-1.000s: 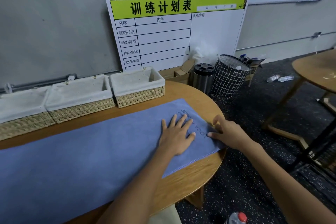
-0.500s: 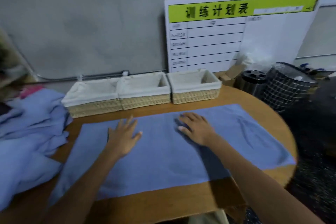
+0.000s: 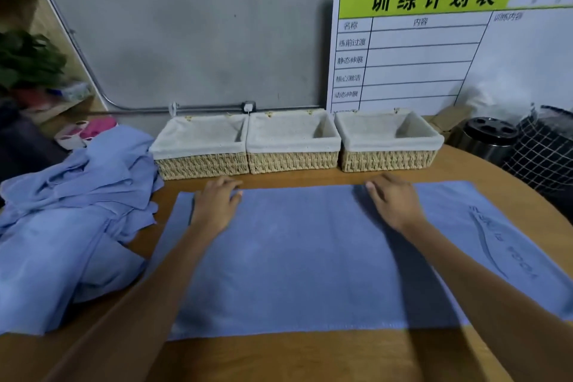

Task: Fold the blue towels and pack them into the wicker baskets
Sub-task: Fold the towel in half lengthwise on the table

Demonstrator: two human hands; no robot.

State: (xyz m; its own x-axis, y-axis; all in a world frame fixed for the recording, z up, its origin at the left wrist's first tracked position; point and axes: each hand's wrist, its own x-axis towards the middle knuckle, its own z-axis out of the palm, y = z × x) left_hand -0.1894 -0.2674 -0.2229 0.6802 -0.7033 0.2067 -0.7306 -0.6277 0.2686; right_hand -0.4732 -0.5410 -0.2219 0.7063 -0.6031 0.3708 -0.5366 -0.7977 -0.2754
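A blue towel [image 3: 310,257] lies spread flat on the round wooden table [image 3: 310,360]. My left hand [image 3: 215,205] rests palm down at the towel's far edge on the left, its fingertips over the edge. My right hand [image 3: 393,201] lies flat at the far edge to the right of the middle. Neither hand holds anything that I can see. Behind the towel stand three wicker baskets with white liners in a row: left [image 3: 201,164], middle [image 3: 293,161], right [image 3: 387,160]. All three are empty. A heap of crumpled blue towels [image 3: 68,220] sits on the table's left side.
A white and green planning board [image 3: 449,40] leans on the grey wall. A metal bin [image 3: 486,136] and a black wire basket [image 3: 545,152] stand on the floor at the right. A shelf with a plant [image 3: 28,62] and pink items [image 3: 90,130] is at the left.
The view has swung left from the towel's right end. Both hands slid left along the towel and then up to its far edge, spreading apart.
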